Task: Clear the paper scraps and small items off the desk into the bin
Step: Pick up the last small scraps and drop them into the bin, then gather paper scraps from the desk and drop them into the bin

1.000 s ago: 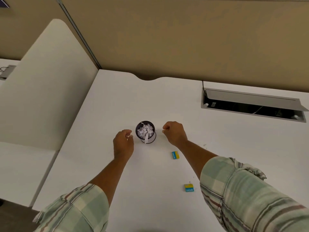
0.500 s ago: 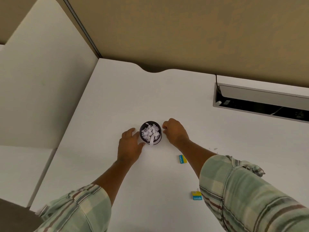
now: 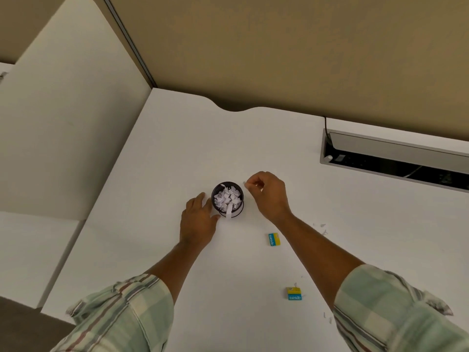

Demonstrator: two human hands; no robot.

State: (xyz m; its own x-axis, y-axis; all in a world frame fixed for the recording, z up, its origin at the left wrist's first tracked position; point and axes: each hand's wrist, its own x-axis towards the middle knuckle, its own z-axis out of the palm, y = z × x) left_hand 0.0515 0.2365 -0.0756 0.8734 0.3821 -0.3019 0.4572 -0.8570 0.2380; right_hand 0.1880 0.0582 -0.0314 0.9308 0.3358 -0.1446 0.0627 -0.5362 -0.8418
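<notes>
A small round black bin point(image 3: 216, 202) stands mid-desk, filled with white paper scraps point(image 3: 227, 198); one strip hangs over its front rim. My left hand point(image 3: 198, 221) lies flat on the desk with fingers apart, touching the bin's left side. My right hand point(image 3: 266, 193) hovers just right of the bin, thumb and forefinger pinched on a tiny white scrap point(image 3: 245, 183) by the rim. Two small yellow-and-blue boxes lie on the desk: one point(image 3: 274, 239) below my right wrist, the other point(image 3: 294, 293) nearer me. Tiny grey bits point(image 3: 322, 228) lie right of my forearm.
The white desk point(image 3: 165, 153) meets a tan partition wall at the back. A recessed cable tray point(image 3: 396, 158) with an open lid sits at the back right. A white divider panel point(image 3: 63, 123) stands along the left edge. More small bits point(image 3: 328, 318) lie near my right sleeve.
My left hand opened from a fist and settled flat against the bin. My right hand lifted slightly and pinches a scrap at the rim. The view shifted, moving everything rightward.
</notes>
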